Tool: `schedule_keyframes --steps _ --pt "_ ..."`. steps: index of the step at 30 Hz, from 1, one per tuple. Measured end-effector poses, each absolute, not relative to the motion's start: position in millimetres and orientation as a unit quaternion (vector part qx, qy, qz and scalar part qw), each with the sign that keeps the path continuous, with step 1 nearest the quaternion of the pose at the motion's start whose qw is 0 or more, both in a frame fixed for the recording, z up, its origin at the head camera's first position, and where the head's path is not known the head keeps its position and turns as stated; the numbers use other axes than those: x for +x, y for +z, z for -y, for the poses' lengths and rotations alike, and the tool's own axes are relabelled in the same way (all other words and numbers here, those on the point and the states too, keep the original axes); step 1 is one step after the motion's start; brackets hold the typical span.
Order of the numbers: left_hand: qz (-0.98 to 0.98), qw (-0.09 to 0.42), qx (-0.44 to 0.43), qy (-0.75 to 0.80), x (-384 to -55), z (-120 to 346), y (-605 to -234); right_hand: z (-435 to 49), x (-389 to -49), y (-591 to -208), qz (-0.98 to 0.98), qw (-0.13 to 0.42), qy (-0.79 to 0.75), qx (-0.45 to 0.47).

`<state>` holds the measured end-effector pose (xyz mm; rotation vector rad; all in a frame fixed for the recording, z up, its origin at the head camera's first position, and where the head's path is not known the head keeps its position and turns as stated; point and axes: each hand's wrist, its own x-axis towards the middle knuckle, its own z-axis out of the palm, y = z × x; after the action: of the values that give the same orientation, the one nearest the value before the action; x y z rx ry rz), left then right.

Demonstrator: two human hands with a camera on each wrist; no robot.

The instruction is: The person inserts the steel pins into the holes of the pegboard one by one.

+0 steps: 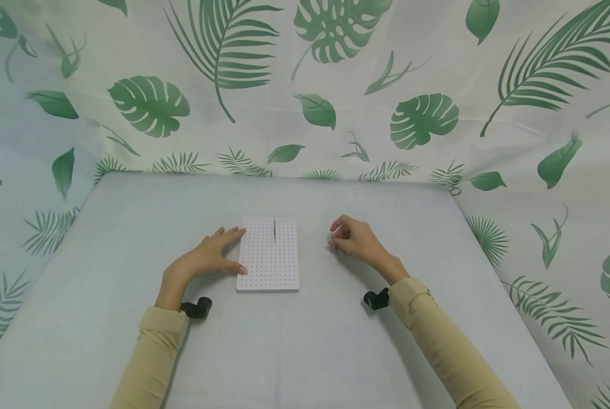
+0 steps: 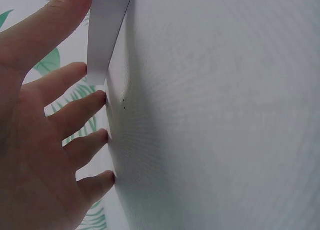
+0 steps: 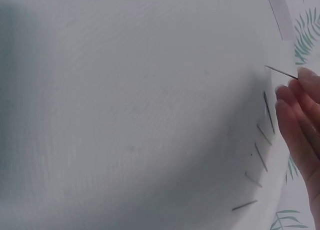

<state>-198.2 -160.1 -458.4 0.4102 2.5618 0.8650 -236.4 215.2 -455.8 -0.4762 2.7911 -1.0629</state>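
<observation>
A white board (image 1: 269, 267) with a grid of small holes lies flat on the table, and a few thin dark pins (image 1: 275, 230) stand upright close together near its far end. My left hand (image 1: 200, 258) rests against the board's left side, thumb and index finger at its edge and the fingers spread. In the left wrist view, the thumb is at the board's side wall (image 2: 107, 29). To the right of the board, my right hand (image 1: 358, 241) pinches a thin metal pin (image 3: 281, 72) between thumb and fingertips. Several loose pins (image 3: 260, 157) lie on the table beneath that hand.
A pale cloth covers the table (image 1: 284, 352). Behind it and along both sides hangs a curtain (image 1: 254, 130) printed with green leaves. Black wrist cameras (image 1: 197, 308) stick out beside both wrists, low over the table.
</observation>
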Motion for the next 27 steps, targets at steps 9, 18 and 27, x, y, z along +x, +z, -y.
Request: schedule_keyframes --steps 9,18,27 --pt "-0.918 0.201 0.15 0.308 -198.6 160.7 -458.1 -205.3 -236.1 -452.9 -0.907 0.056 -0.379 -0.174" --pt "-0.919 0.199 0.15 0.307 -197.2 161.4 -457.8 -188.3 -236.8 -451.2 -0.893 0.063 -0.407 -0.183" --pt "-0.916 0.195 0.149 0.316 -197.4 161.8 -459.5 -178.1 -239.6 -447.5 -0.888 0.051 -0.411 -0.198"
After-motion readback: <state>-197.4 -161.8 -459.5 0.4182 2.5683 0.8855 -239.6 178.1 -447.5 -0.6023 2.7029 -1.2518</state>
